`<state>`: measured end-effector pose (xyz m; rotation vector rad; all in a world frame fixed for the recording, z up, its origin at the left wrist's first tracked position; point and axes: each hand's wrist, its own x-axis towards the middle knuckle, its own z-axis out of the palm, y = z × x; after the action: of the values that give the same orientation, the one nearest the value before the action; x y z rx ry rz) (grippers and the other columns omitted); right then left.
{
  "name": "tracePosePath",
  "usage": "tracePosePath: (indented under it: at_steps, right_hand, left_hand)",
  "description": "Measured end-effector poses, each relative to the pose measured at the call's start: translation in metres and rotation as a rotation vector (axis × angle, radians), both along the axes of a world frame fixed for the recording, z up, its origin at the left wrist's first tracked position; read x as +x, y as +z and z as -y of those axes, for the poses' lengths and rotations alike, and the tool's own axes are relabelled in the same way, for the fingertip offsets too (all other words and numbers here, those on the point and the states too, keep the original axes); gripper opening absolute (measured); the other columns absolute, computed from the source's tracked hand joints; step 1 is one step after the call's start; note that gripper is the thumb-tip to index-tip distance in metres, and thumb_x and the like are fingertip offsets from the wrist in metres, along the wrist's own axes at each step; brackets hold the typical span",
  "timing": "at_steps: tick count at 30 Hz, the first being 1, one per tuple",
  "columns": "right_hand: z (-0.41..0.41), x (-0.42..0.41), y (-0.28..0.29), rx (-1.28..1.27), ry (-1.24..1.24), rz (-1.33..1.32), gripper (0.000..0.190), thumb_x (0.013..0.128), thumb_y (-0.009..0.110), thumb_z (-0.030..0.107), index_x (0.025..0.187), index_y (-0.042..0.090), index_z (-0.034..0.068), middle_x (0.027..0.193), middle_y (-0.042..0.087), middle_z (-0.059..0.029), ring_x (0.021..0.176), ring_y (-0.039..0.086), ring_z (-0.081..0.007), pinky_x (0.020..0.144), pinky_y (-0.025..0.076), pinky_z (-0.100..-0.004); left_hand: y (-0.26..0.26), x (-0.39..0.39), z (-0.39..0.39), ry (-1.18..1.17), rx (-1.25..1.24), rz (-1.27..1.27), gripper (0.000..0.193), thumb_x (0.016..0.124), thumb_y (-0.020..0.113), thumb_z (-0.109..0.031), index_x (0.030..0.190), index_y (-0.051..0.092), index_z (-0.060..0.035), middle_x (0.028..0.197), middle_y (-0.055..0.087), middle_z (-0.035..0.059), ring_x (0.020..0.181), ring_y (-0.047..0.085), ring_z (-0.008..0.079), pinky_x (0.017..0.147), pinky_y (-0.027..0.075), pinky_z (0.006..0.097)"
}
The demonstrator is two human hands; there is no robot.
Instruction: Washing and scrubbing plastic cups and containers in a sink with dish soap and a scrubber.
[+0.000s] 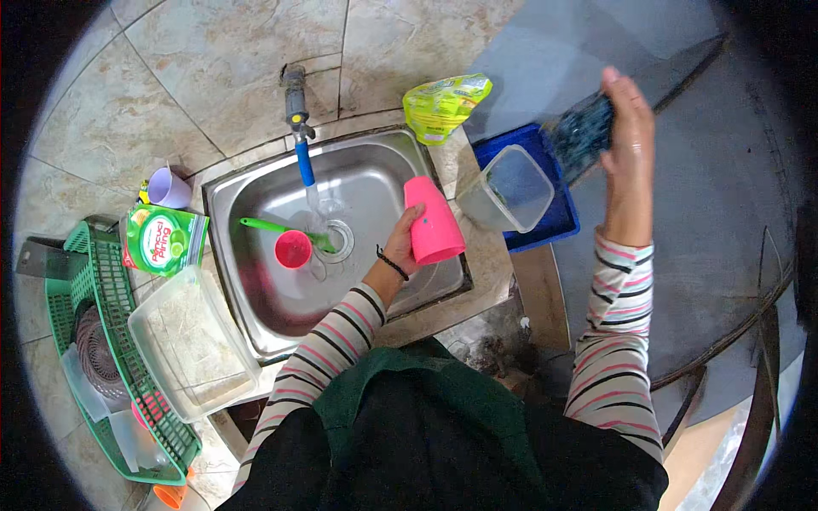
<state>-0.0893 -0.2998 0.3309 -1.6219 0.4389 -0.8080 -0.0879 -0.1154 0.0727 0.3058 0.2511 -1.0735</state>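
Note:
My left hand (402, 239), with a black bracelet at its wrist, grips a pink plastic cup (436, 220) above the right side of the steel sink (268, 313). My right hand (629, 121) is raised off to the right, its fingers around the end of a dark blue, patterned item (580, 137); blur hides exactly what it is. Water runs from the tap (296, 105) through its blue hose end (305, 163). Inside the sink are another pink cup (293, 249), mouth up, and a green-handled brush (268, 224) partly behind it, near the drain (339, 239).
A clear plastic container (476, 201) leans in a blue basin (569, 220) right of the sink. Behind stands a yellow-green pouch (441, 112). At left are a dish-soap pack (165, 239), a purple cup (169, 188), a clear tub (192, 345) and a green dish rack (137, 364).

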Motion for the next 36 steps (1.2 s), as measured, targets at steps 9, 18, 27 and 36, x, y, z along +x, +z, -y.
tracePosePath:
  at_steps: [9, 18, 27, 36]
  right_hand:
    - [-0.07, 0.005, 0.012, 0.061, 0.255, 0.008, 0.009, 0.07, 0.058, 0.014, 0.076, 0.055, 0.008, 0.067, 0.049, 0.0014, 0.058, 0.044, -0.0071, 0.05, 0.036, -0.0208]
    - [-0.126, 0.003, -0.297, -0.343, 0.356, -0.825, 0.035, 0.071, 0.049, 0.034, 0.083, 0.057, 0.002, 0.076, 0.055, -0.0235, 0.077, 0.053, -0.0315, 0.071, 0.04, -0.0375]
    - [-0.138, -0.005, -0.348, -0.089, 0.699, -0.811, 0.03, 0.067, 0.045, 0.022, 0.082, 0.056, -0.002, 0.077, 0.055, -0.0227, 0.075, 0.054, -0.0314, 0.07, 0.041, -0.0364]
    - [-0.157, -0.04, -0.264, 0.346, 0.898, -0.442, 0.05, 0.059, 0.068, 0.02, 0.103, 0.05, 0.004, 0.106, 0.048, -0.0113, 0.1, 0.045, -0.023, 0.086, 0.034, -0.0328]
  left_hand:
    - [0.0, 0.005, -0.017, 0.067, 0.012, 0.023, 0.041, 0.072, 0.056, -0.03, 0.103, 0.042, -0.0072, 0.093, 0.053, 0.0074, 0.085, 0.053, 0.0199, 0.075, 0.045, 0.0367]
    - [-0.075, -0.02, -0.049, 0.189, 0.192, 0.118, 0.046, 0.079, 0.043, -0.04, 0.11, 0.04, -0.0063, 0.106, 0.049, 0.01, 0.094, 0.05, 0.023, 0.082, 0.04, 0.0383]
    - [-0.08, -0.03, -0.071, 0.053, 0.221, -0.332, 0.024, 0.077, 0.046, -0.03, 0.088, 0.049, -0.0089, 0.076, 0.055, 0.0069, 0.072, 0.055, 0.0217, 0.071, 0.044, 0.0372]
    - [-0.112, 0.0, -0.1, 0.348, 0.134, -0.23, 0.018, 0.073, 0.048, -0.026, 0.078, 0.049, -0.009, 0.072, 0.055, 0.0068, 0.068, 0.054, 0.022, 0.067, 0.045, 0.0373]
